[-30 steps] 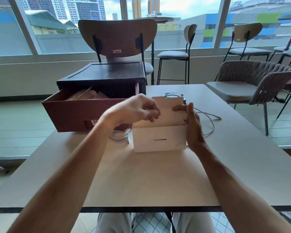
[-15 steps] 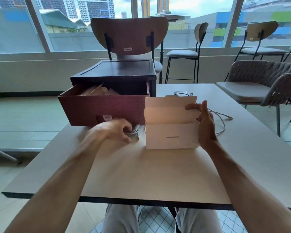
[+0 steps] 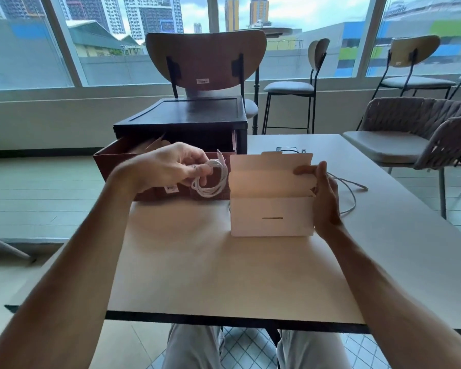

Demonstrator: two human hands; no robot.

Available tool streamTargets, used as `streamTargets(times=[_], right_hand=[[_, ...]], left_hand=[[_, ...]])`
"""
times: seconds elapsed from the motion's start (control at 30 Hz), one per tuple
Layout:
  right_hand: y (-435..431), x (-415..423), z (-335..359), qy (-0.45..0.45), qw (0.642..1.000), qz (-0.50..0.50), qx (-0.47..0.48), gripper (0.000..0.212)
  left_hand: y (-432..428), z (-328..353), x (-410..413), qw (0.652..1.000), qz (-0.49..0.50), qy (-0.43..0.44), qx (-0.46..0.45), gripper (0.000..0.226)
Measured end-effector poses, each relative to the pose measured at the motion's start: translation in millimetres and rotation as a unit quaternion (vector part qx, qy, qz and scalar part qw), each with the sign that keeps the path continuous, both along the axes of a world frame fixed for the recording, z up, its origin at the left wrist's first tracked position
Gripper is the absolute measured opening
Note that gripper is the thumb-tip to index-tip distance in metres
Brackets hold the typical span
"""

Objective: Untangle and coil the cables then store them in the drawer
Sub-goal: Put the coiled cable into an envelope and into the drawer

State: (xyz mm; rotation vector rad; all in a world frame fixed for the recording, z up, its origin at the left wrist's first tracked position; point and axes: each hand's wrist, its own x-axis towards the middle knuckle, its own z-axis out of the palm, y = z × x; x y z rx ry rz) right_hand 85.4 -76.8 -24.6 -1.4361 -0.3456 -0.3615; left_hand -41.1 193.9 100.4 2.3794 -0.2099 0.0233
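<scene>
Now: coiled cable in your left grip, box flap in your right.
Your left hand pinches the coiled white cable between thumb and fingers. The coil hangs clear of the bench, in front of the open drawer by the far left edge and just left of the white box. Your right hand has its grip closed on the box's raised flap, thumb at its right end. A loose cable lies beyond the box, toward the right edge.
</scene>
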Motion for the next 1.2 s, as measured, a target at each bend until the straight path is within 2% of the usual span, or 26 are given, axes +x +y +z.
streamTargets(times=[0.1,0.2,0.33,0.43,0.53,0.67,0.77,1.0,1.2], right_hand=[[0.5,-1.9,-1.2,-0.038,0.999,-0.004,0.0,0.061],[2.0,-2.0,-2.5,-0.058,0.998,0.006,0.01,0.06],[2.3,-2.3,-3.0,-0.078,0.997,0.011,0.013,0.059],[2.3,-2.9,-2.4,-0.085,0.996,0.014,0.009,0.055],[2.1,-2.3,-2.0,-0.081,0.997,0.016,0.009,0.051],[2.6,-2.9,-1.6,-0.076,0.997,0.016,0.005,0.052],[3.0,-4.4,-0.4,-0.07,0.997,0.016,0.003,0.054],[2.7,-3.9,0.0,-0.078,0.997,0.009,-0.004,0.049],[-0.4,-2.0,2.7,-0.068,0.998,-0.002,-0.002,0.033]], left_hand=[[-14.0,13.7,-3.9,0.997,-0.058,-0.019,-0.054,0.022],[-31.3,7.0,9.4,0.995,-0.082,-0.033,-0.049,0.029],[-44.5,-18.6,36.6,0.995,-0.078,-0.063,0.027,0.011],[-51.4,-30.5,46.7,0.989,-0.033,-0.121,0.073,0.014],[-58.4,-33.4,46.6,0.984,-0.005,-0.162,0.075,0.015],[-57.0,-38.7,48.0,0.984,0.0,-0.133,0.12,0.015],[-53.6,-41.5,50.2,0.984,0.022,-0.093,0.152,0.025],[-55.2,-42.3,50.1,0.971,0.05,-0.2,0.118,0.008],[-53.1,-58.6,49.2,0.96,0.07,-0.262,0.069,0.005]])
